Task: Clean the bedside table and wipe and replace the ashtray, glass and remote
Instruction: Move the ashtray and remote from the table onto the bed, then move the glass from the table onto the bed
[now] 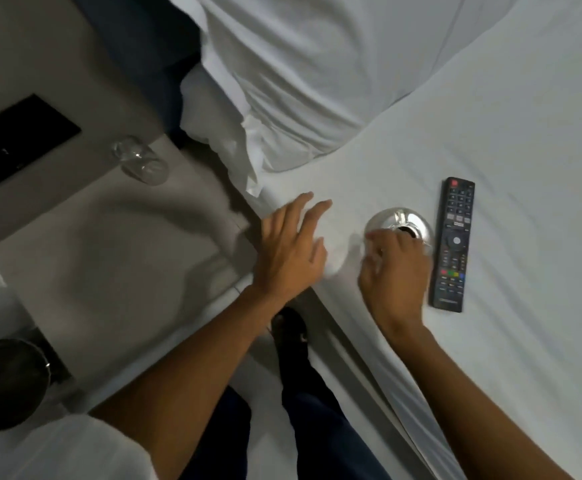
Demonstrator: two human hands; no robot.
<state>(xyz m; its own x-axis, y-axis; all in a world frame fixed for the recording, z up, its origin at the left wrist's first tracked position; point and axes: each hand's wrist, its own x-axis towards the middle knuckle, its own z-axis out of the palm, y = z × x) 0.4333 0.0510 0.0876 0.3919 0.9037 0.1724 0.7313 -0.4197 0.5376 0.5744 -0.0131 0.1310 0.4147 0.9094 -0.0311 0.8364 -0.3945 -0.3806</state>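
A shiny round metal ashtray (402, 221) lies on the white bed sheet. My right hand (395, 271) rests on its near rim, with the fingers curled around it. Just to its right lies a black remote (453, 244), lengthwise on the sheet. My left hand (291, 249) hovers open over the bed's edge, fingers spread, holding nothing. A clear glass (142, 161) stands at the back of the pale bedside table (109, 258).
White pillows (300, 81) are piled at the head of the bed. A black panel (15, 147) sits on the wall behind the table. A dark round bin (5, 382) stands on the floor at the lower left. My legs stand between table and bed.
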